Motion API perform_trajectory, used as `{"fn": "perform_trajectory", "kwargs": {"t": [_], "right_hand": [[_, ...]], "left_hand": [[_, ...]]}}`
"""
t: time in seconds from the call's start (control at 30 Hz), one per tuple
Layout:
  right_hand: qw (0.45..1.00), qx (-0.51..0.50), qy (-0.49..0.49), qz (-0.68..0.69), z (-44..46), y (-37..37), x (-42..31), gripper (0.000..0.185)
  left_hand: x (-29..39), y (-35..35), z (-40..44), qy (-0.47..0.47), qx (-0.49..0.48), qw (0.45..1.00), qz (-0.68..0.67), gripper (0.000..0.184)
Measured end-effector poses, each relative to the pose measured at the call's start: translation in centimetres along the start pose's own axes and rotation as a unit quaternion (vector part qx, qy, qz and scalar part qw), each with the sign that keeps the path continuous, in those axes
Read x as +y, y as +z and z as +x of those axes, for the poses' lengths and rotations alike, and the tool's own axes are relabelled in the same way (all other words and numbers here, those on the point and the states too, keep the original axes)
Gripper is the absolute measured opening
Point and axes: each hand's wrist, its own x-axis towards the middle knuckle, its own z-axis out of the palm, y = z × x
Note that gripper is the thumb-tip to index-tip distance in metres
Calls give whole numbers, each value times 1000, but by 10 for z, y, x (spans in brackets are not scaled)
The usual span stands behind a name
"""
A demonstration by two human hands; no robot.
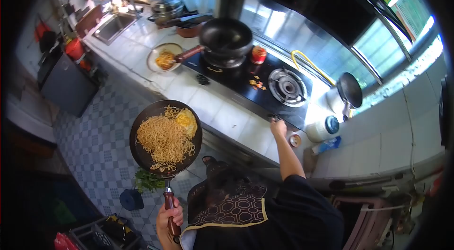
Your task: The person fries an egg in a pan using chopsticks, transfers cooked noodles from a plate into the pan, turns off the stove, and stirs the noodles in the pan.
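Observation:
My left hand (171,216) is wrapped round the brown handle of a frying pan (137,158), held out over the floor away from the counter. In the pan lie cooked noodles (163,141) with a fried egg (186,122) at their upper right. My right hand (279,128) reaches to the front edge of the gas stove (236,82), its fingers closed on a dark control knob (273,117). Behind that hand is the right burner (288,87), with no pan on it and no flame that I can see.
A black wok (226,35) sits on the left burner, its handle over a plate of food (153,63). A red-lidded jar (258,55) and food scraps (257,83) are on the stove. Right lie a small pan (350,90) and a glass jar (319,131). Greens (147,180) lie on the floor.

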Motion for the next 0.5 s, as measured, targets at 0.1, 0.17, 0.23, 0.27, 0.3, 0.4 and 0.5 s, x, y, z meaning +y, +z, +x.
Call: {"fn": "perform_trajectory", "kwargs": {"t": [0.1,0.17,0.23,0.27,0.3,0.4,0.5], "right_hand": [[999,39,-22,16,15,24,12,42],[996,47,-15,79,113,104,83,44],[998,36,17,-42,38,38,23,46],[995,10,-27,-99,17,22,9,48],[984,-17,-76,-160,-5,11,-4,50],[909,-169,-165,-343,-37,25,-41,39],[883,-284,-156,-340,-56,73,-115,31]], "left_hand": [[18,-12,-4,41,22,999,-23,27],[38,-19,0,75,34,996,-28,27],[66,-30,11,79,19,996,-28,26],[84,-34,18,86,22,996,-21,26],[99,-38,25,98,29,995,-20,26],[162,-58,59,89,4,996,-24,24],[230,-70,96,98,-1,995,-17,23]]}}
